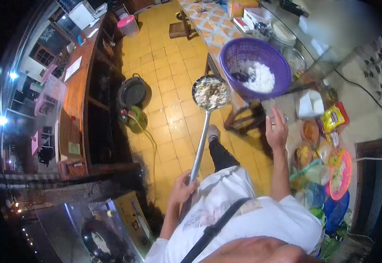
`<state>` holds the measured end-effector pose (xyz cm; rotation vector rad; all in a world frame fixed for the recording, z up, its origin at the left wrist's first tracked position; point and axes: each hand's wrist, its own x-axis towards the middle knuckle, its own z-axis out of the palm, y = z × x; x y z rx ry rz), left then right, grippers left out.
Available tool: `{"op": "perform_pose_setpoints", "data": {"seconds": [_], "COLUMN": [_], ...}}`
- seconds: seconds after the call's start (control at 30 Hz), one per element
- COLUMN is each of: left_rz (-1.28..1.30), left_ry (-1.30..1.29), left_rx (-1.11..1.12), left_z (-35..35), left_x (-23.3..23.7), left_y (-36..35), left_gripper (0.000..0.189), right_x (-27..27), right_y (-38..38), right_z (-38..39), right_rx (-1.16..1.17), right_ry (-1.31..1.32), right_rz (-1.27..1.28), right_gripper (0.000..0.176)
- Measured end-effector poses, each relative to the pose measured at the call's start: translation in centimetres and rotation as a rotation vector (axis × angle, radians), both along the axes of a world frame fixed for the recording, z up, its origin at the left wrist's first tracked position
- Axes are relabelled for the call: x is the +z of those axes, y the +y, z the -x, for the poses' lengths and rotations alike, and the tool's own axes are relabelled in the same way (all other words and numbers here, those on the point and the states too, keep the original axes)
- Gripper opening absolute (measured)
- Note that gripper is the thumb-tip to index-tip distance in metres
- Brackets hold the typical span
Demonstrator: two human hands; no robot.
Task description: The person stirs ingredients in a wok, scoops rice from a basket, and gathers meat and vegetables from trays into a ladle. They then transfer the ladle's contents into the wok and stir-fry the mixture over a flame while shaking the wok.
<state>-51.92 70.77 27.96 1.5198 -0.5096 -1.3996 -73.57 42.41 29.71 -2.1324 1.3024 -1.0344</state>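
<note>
My left hand point(184, 187) is wrapped round the long metal handle of a ladle point(201, 142). The ladle's round bowl is full of a pale, chunky food mixture point(210, 93) and hangs over the floor, left of the purple basin. My right hand point(277, 128) is raised below the purple basin point(282, 74), fingers extended and apart, touching nothing that I can make out. White powder point(261, 76) lies in the basin, which stands on the table's near end.
A wooden counter point(74, 105) runs along the left, with a black pan point(132, 91) and a green gas cylinder point(136, 119) beside it. A wok point(101, 241) sits lower left. Bowls, packets and a pink basket point(341, 175) stand at right.
</note>
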Motion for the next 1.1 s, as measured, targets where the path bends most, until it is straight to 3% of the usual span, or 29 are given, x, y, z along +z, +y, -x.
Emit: {"op": "perform_pose_setpoints", "data": {"seconds": [0.1,0.33,0.5,0.63,0.67,0.87,0.93,1.1], "left_rz": [0.019,0.029,0.033,0.046,0.018,0.073,0.057,0.112], "left_ry": [0.052,-0.108,-0.129,-0.125,-0.084,-0.004,-0.014,0.082], "left_rx": [0.068,0.01,-0.088,-0.275,-0.333,-0.749,-0.86,-1.113], "left_z": [-4.8,-15.8,-20.5,-24.3,-25.4,-31.4,-33.6,-35.6], "left_x": [-0.3,-0.6,0.7,-0.7,-1.0,-1.9,-2.7,-4.5], "left_y": [-4.9,-20.7,-30.4,-38.3,-40.1,-52.7,-56.2,-64.6], "left_gripper": [0.028,0.028,0.029,0.032,0.031,0.016,0.016,0.018], "right_x": [-1.2,-0.7,-2.1,-3.2,-3.4,-3.2,-3.1,-2.6], "right_y": [-6.2,-21.1,-26.0,-27.5,-27.9,-30.3,-29.9,-31.1], "right_z": [-5.5,-14.9,-18.7,-20.5,-21.1,-23.7,-24.7,-25.5], "right_rx": [0.003,0.049,0.177,0.161,0.165,0.008,-0.053,-0.202], "right_ry": [0.063,0.16,0.169,0.191,0.212,0.302,0.286,0.227], "right_rz": [0.236,0.032,-0.147,-0.324,-0.371,-0.549,-0.647,-0.741], "right_gripper": [0.034,0.034,0.045,0.064,0.076,0.091,0.1,0.102]}}
